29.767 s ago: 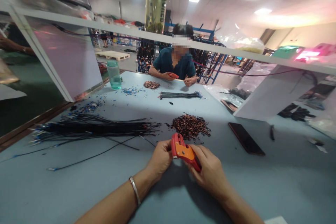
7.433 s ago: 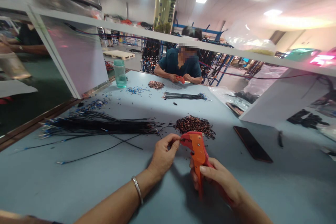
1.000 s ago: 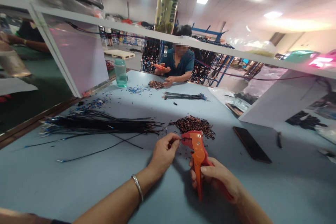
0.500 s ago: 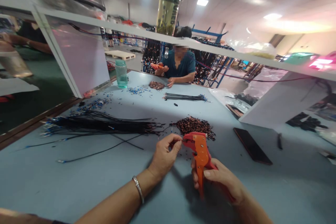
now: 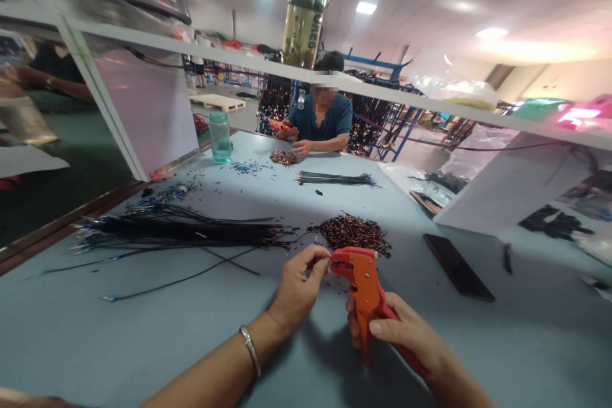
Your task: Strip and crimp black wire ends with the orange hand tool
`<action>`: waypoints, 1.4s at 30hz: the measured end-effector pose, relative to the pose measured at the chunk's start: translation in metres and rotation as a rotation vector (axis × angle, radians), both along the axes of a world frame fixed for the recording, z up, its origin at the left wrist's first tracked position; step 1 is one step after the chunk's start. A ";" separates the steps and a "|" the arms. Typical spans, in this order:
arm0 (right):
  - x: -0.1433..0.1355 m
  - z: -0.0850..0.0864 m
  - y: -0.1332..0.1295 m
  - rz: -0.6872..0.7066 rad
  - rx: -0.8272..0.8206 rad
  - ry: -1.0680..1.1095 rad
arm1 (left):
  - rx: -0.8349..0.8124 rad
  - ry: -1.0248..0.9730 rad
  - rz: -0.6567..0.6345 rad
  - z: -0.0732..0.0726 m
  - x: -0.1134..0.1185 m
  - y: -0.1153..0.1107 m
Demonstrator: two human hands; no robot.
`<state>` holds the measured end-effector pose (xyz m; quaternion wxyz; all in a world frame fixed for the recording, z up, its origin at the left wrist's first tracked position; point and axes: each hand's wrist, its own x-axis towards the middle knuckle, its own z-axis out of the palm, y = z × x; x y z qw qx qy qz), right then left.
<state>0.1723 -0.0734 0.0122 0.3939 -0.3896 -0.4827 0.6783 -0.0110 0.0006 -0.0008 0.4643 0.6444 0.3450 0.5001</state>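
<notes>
My right hand (image 5: 401,328) is wrapped round an orange and red wire stripper (image 5: 364,277), its jaws turned left. Thumb and forefinger of my left hand (image 5: 301,284) are pinched right at those jaws, on a thin black wire that the fingers mostly hide. Behind both hands lies a heap of short dark and copper-coloured wire offcuts (image 5: 356,233). To the left is a thick bundle of black wires (image 5: 182,227) with blue and silvery tips at the left ends. A single black wire (image 5: 176,279) lies loose in front of it.
A phone (image 5: 459,266) lies to the right. Blue bits (image 5: 176,191) are scattered at the left, near a green bottle (image 5: 220,138). Across the table a co-worker (image 5: 320,118) sits behind a smaller wire bundle (image 5: 337,178). A white shelf bar (image 5: 382,90) crosses above.
The stripper's head has sunk slightly, and my left hand stays pinched beside its jaws. Across the table, the co-worker's hands have drawn closer together.
</notes>
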 end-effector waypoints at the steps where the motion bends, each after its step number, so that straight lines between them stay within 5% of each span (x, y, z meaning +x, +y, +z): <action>1: 0.001 -0.001 0.000 0.005 0.004 0.000 | -0.002 -0.005 -0.002 0.000 0.000 0.000; 42: 0.001 0.000 0.000 -0.015 0.035 -0.027 | -0.079 -0.076 -0.096 0.000 0.000 0.000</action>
